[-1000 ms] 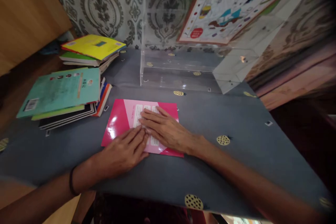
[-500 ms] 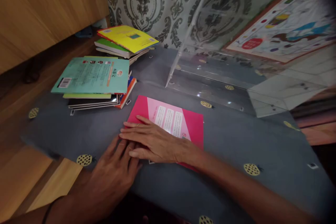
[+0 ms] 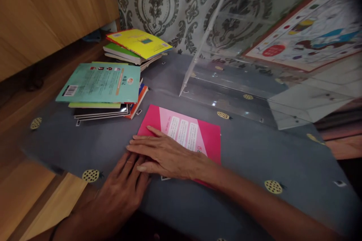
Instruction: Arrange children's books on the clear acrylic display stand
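A pink book [image 3: 210, 135] with blocks of printed text lies flat on the grey cloth [image 3: 240, 165] in front of me. My right hand [image 3: 169, 154] rests palm down across its lower left part, fingers stretched out to the left. Close beside it, my left hand [image 3: 127, 180] lies at the book's lower left edge with its fingers extended. The fingertips of the left hand are partly hidden under the right hand's fingers. Neither hand grips anything that I can see.
A stack of books topped by a teal book [image 3: 102, 83] stands at the left. Behind it is another stack under a yellow book [image 3: 141, 43]. A clear acrylic rack [image 3: 195, 64] stands at the back right, near a framed picture [image 3: 305, 34]. A wooden cabinet [image 3: 56, 11] rises at the left.
The whole view has shifted very slightly, with things sitting a little lower. Both hands stay on or beside the pink book, the right hand's fingers a touch further left.
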The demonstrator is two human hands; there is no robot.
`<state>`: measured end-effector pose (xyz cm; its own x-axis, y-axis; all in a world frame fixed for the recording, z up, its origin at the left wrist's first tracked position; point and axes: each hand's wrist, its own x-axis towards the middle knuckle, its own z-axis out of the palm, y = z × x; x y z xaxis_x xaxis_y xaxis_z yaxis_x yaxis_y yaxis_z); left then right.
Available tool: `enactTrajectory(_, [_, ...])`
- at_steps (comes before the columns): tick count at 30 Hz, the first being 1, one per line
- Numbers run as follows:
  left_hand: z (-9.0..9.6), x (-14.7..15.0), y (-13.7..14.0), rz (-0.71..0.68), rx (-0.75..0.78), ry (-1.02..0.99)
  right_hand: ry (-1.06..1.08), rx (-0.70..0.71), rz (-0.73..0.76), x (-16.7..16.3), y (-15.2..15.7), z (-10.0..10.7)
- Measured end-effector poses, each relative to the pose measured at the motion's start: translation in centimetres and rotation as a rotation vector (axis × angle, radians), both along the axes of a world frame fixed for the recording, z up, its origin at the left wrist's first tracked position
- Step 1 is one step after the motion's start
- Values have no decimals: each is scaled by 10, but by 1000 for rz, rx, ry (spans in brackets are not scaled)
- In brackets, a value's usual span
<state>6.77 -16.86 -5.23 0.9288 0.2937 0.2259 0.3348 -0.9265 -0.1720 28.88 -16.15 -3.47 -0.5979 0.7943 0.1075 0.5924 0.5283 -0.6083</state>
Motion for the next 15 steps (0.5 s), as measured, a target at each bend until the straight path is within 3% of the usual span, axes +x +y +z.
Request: enactTrajectory(15, [-7,5,3,-24,62,-136,-151,79,-142,7,10,-2])
